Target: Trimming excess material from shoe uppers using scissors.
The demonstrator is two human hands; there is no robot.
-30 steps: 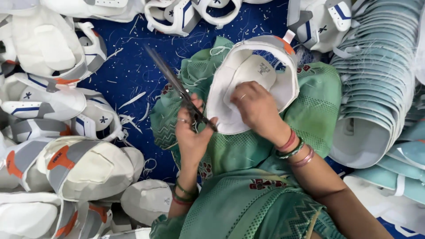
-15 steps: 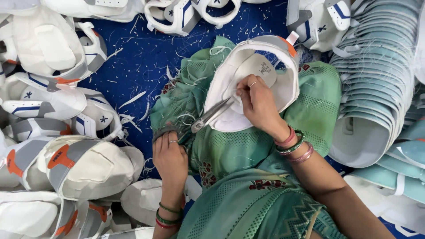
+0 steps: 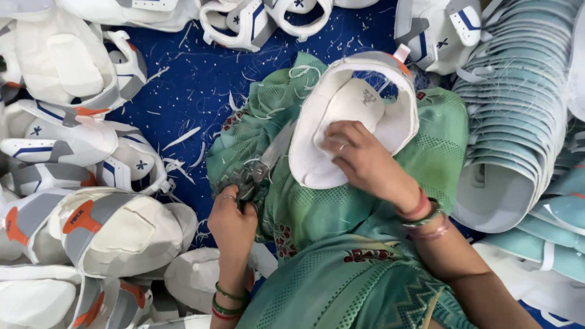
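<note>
Gripping the scissors (image 3: 259,173) at lower centre, the left hand (image 3: 231,222) is angling their blades toward upper right, while the right hand (image 3: 359,158) is pressing the white shoe upper (image 3: 353,116).

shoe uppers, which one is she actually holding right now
The white shoe upper on her green-clothed lap, opening up, under her right hand. The others lie untouched in piles on the blue floor.

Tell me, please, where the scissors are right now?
In the head view, the scissors are in the left hand, just left of the white shoe upper.
</note>
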